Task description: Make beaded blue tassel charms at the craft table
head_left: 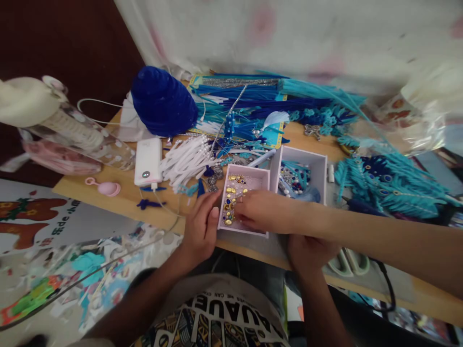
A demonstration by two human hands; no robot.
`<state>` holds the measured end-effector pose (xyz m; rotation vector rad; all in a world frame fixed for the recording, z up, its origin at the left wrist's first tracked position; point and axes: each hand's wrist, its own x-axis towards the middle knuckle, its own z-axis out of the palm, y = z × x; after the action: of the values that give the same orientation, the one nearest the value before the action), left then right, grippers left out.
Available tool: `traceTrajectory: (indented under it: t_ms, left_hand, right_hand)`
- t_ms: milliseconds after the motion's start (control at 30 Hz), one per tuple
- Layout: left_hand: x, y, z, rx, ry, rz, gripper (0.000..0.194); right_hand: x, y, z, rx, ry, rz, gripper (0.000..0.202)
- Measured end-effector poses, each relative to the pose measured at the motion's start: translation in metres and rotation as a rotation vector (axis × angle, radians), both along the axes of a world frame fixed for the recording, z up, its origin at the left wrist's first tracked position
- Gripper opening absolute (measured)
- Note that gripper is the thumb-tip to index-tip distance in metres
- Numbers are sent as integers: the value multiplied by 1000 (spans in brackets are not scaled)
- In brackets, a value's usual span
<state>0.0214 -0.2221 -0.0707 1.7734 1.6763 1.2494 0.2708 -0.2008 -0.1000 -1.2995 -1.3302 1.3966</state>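
My left hand (203, 225) grips the left wall of a small white box (243, 232), its thumb at the near corner. Gold and blue gem-like beads (229, 205) lie inside over tiny pale beads. Another person's hand (255, 209) reaches in from the right, fingertips down among the beads. My right hand (311, 253) rests at the table's front edge, right of the box; that person's forearm covers its fingers. Touching the first box is a second white box (321, 166), holding mixed blue, white and red beads and a pale blue piece.
White fuzzy stems (188, 161), a power bank (148, 163) and a dark blue plush cone (162, 103) stand left. Blue pipe cleaners (249, 91) spread behind. Turquoise feather-like pieces (401, 188) lie right, scissors (349, 262) at the front edge. Scraps litter the floor (101, 274).
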Motion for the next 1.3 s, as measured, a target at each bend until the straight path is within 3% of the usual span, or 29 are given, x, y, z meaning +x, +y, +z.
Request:
traceTrajectory:
  t_ms: [67, 100, 167, 233, 300, 400, 467, 633, 833, 967, 1100, 1300]
  left_hand:
    - [0, 0, 0, 6, -18, 7, 38]
    - [0, 0, 0, 10, -29, 14, 37]
    - [1, -1, 0, 21, -37, 35, 37]
    - [1, -1, 2, 40, -13, 78, 35]
    - [0, -2, 7, 65, 29, 143, 33]
    - [-2, -4, 23, 94, 87, 156, 27]
    - [-1, -6, 38, 108, 90, 95, 22]
    - [14, -4, 82, 198, 40, -42, 20]
    - [48, 30, 124, 286, 75, -136, 28]
    - [63, 51, 134, 290, 91, -189, 30]
    - [70, 56, 135, 216, 81, -202, 17]
    - [61, 60, 152, 154, 79, -295, 16]
  right_hand:
    - [-10, 4, 17, -62, 77, -149, 22]
    - [-16, 10, 31, -116, 136, -145, 19]
    - [-26, 26, 69, -308, 329, -26, 16]
    - [-33, 45, 110, -604, 481, 146, 16]
    - [-34, 61, 145, -692, 514, 222, 18]
    - [-29, 66, 171, -912, 713, 325, 26]
    - [-24, 61, 173, -916, 765, 345, 25]
    - [-18, 53, 167, -711, 655, 390, 26]
    - [-12, 58, 169, -763, 747, 339, 20]
    - [-9, 60, 167, -832, 749, 265, 18]
    - [-8, 61, 164, -747, 696, 293, 23]
    - [-15, 62, 164, -674, 676, 329, 23]
